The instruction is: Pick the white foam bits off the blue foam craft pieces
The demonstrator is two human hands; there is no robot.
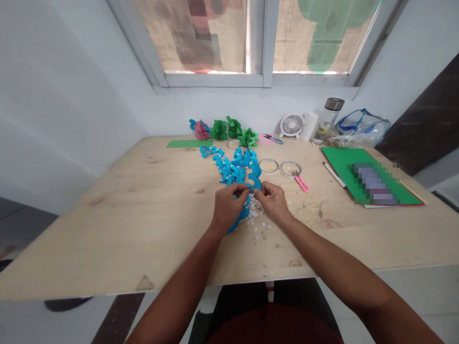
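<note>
A bunch of blue paper cut-outs (229,169) with small white pieces on them lies across the middle of the table. My left hand (229,205) pinches the near part of this blue paper between thumb and fingers. Just right of it, my right hand (274,200) is closed in a pinch at the edge of the same blue paper. The fingertips of both hands almost meet. More blue paper hangs or lies below my left hand, partly covered by it. Small white scraps (255,215) are scattered on the table between and under my hands.
Tape rolls (268,166) and pink-handled snips (300,181) lie right of the blue paper. Green paper flowers (219,130), a pink one (201,130), a small fan (291,125) and a glass bottle (327,122) stand along the wall. Green sheets (340,160) and a white pen (334,175) lie at right.
</note>
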